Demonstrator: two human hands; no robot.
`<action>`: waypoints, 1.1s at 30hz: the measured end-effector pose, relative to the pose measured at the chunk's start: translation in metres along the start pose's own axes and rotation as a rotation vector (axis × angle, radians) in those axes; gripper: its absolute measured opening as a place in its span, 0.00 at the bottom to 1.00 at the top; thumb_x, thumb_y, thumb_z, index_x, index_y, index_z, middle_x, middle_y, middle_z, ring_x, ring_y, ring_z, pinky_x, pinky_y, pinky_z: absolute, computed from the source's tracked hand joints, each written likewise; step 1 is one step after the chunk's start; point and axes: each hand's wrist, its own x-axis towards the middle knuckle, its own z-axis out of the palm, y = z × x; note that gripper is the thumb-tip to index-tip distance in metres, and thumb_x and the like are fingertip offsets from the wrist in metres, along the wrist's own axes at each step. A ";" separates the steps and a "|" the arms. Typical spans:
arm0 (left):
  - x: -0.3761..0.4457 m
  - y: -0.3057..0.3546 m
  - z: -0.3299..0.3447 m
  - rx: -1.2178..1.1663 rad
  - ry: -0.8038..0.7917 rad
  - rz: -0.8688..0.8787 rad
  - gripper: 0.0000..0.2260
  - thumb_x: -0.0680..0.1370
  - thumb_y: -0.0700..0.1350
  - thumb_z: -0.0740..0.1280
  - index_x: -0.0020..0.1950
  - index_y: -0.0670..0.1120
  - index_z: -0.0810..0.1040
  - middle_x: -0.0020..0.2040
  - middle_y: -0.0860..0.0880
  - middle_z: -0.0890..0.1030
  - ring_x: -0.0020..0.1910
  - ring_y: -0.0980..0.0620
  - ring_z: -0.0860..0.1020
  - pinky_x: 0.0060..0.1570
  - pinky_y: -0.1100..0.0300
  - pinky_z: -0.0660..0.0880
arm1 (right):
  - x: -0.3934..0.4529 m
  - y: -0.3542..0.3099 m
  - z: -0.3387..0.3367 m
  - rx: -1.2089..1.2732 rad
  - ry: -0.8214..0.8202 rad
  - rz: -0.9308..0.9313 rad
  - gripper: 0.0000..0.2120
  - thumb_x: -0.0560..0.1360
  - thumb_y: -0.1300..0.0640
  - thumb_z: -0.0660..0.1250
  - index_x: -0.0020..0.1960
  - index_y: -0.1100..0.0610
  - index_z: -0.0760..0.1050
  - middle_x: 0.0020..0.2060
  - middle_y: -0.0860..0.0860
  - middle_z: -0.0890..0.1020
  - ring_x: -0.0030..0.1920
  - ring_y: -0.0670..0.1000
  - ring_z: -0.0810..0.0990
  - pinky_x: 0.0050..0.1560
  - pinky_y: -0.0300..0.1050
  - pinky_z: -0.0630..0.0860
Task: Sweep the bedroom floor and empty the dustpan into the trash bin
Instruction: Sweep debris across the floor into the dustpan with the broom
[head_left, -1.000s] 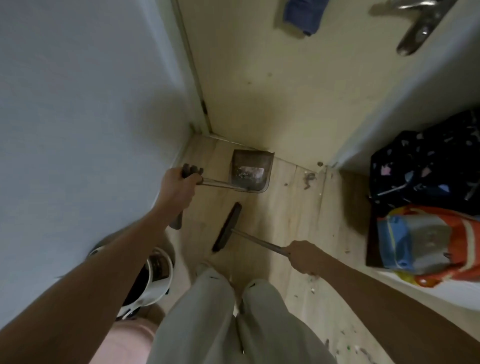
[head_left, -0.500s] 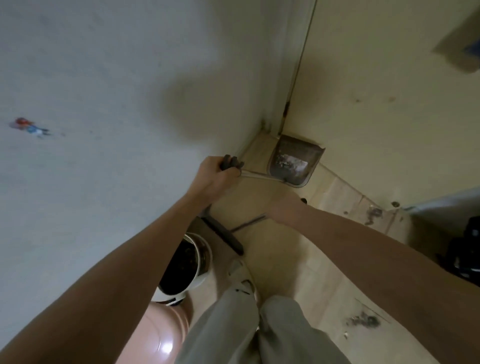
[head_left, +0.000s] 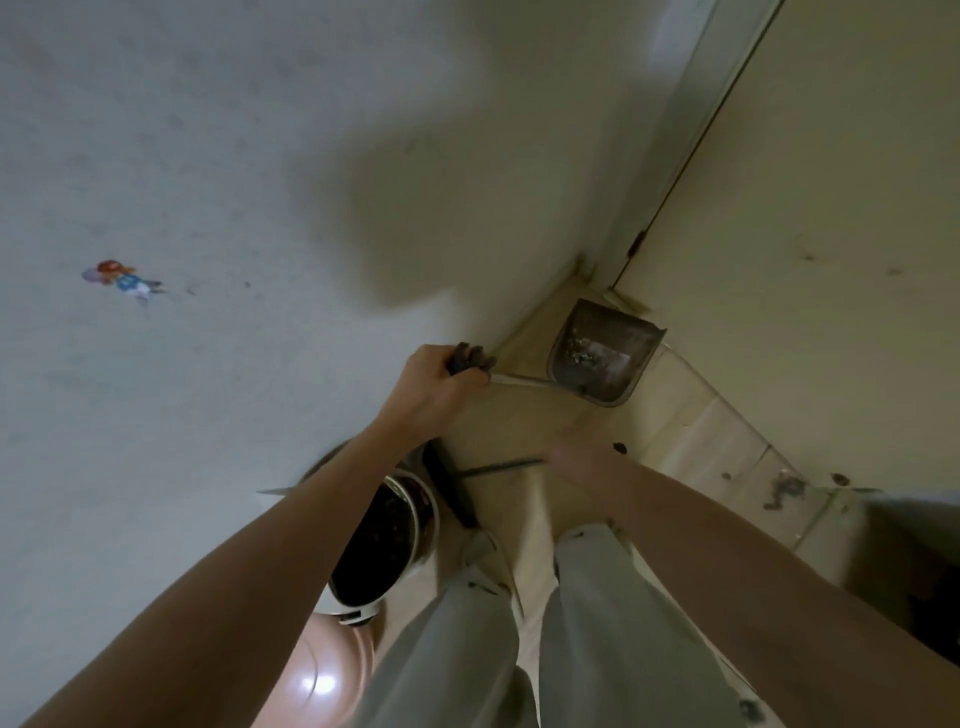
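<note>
The left hand (head_left: 434, 397) grips the dustpan (head_left: 602, 358) handle in the floor's corner, while the blurred right hand (head_left: 569, 457) holds the broom (head_left: 457, 486) beside the trash bin (head_left: 423, 525).

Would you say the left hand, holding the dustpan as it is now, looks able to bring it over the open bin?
Probably yes. The left hand grips the dustpan by its handle, and the open bin sits just below that forearm; only the broom lies nearby.

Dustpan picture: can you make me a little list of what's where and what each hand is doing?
left hand: grips the dustpan handle
dustpan: held up near the wall corner, debris inside
right hand: blurred, holds the broom handle
broom: dark head low beside the bin
trash bin: white, open, dark inside, below the left arm
sticker: on the wall
</note>
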 end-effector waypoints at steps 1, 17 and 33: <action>0.003 0.002 0.002 -0.008 0.007 -0.012 0.11 0.75 0.41 0.68 0.49 0.33 0.80 0.31 0.46 0.74 0.26 0.53 0.69 0.32 0.59 0.64 | 0.002 0.004 -0.001 -0.111 -0.017 -0.010 0.12 0.81 0.64 0.53 0.48 0.64 0.74 0.42 0.55 0.73 0.49 0.50 0.75 0.55 0.40 0.73; 0.057 0.109 0.119 -0.024 0.182 -0.149 0.12 0.74 0.44 0.66 0.47 0.34 0.79 0.31 0.44 0.75 0.28 0.48 0.70 0.34 0.54 0.67 | -0.022 0.259 -0.079 -0.366 -0.086 0.179 0.15 0.80 0.59 0.54 0.63 0.59 0.74 0.57 0.53 0.80 0.57 0.53 0.80 0.53 0.44 0.76; 0.053 0.118 0.139 0.707 0.071 -0.211 0.12 0.74 0.50 0.67 0.35 0.45 0.73 0.34 0.47 0.77 0.35 0.49 0.77 0.34 0.59 0.70 | -0.006 0.267 -0.212 -0.808 -0.025 -0.046 0.12 0.80 0.61 0.57 0.58 0.58 0.77 0.57 0.52 0.80 0.48 0.50 0.80 0.45 0.41 0.73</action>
